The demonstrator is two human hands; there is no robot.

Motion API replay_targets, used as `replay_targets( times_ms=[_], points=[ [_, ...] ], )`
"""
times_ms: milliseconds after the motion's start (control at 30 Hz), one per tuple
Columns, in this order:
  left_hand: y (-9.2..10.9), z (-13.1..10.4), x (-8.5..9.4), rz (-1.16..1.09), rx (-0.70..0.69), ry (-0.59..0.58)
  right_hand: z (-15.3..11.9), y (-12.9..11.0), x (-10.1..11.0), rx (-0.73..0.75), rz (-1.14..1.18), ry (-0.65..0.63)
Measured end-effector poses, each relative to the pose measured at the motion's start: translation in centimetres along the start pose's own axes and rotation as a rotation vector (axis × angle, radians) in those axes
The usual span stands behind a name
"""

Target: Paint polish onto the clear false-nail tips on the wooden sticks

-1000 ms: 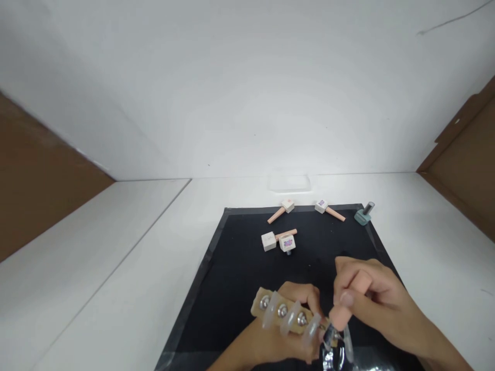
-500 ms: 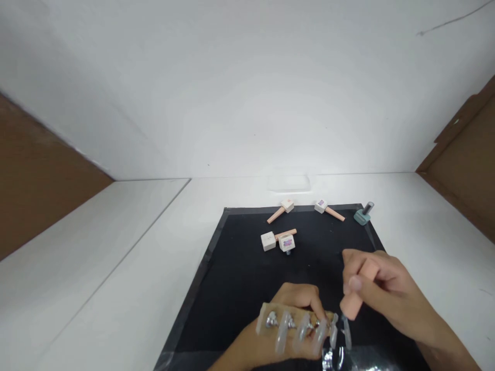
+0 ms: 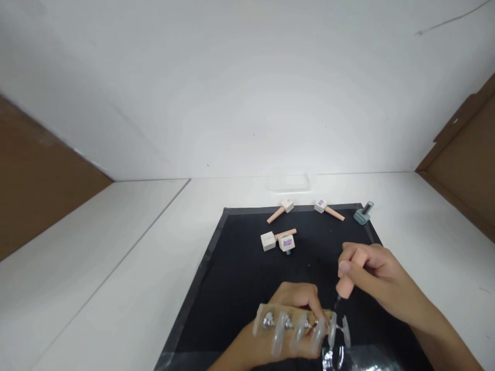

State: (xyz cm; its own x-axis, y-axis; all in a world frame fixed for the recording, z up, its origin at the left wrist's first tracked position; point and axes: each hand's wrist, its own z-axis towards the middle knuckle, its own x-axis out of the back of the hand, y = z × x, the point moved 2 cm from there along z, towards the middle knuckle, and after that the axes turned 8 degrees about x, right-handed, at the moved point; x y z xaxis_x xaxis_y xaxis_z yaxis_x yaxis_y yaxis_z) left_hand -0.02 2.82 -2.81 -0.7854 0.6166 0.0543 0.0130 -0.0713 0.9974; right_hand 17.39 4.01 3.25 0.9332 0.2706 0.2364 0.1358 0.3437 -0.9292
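Note:
My left hand (image 3: 296, 292), fingers curled, grips a tan nail-tip stand (image 3: 303, 313) low in the view. Clear false nails (image 3: 277, 335) stick out from its front on silver mounts. My right hand (image 3: 373, 270) pinches the peach cap of a nail polish brush (image 3: 345, 286). The dark bristle end points down, just above the rightmost false nails (image 3: 346, 332); whether it touches one I cannot tell. Farther up the black mat lies a white polish bottle (image 3: 286, 242) without a cap, its neck showing.
Beside that bottle is a capped white bottle (image 3: 268, 241). Two more peach-capped bottles (image 3: 286, 205) (image 3: 320, 206) lie along the far edge of the black mat (image 3: 240, 268). A teal bottle (image 3: 362, 216) stands at its far right corner. Shiny clear plastic (image 3: 371, 358) lies near me.
My right hand has moved up and slightly left, lifting the brush from beside the rightmost false nail to above the nails. The stand has shifted slightly left.

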Motion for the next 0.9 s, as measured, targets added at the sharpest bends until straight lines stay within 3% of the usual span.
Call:
replay_targets(
  times_ms=[100,200,367,500,733,900],
  points=[
    [-0.2,-0.1,0.3,-0.118,0.069,0.014,0.2,-0.7,0.0,0.107,0.052,0.067],
    [-0.8,-0.1,0.2,-0.460,0.205,-0.076,0.3,-1.4,-0.4,0.237,0.123,0.032],
    [-1.6,0.2,-0.1,-0.802,0.198,-0.183,0.2,-1.7,-1.1,0.333,0.135,-0.052],
    [-1.6,0.3,-0.2,-0.854,0.148,-0.212,0.2,-1.7,-1.1,0.341,0.080,-0.060],
    [-1.6,0.1,-0.2,-0.873,0.054,-0.227,0.3,-1.3,-0.3,0.353,-0.022,0.051],
    [-1.4,0.2,0.0,-0.935,0.043,-0.233,0.3,-1.5,-0.6,0.359,0.086,0.071]
  ],
)
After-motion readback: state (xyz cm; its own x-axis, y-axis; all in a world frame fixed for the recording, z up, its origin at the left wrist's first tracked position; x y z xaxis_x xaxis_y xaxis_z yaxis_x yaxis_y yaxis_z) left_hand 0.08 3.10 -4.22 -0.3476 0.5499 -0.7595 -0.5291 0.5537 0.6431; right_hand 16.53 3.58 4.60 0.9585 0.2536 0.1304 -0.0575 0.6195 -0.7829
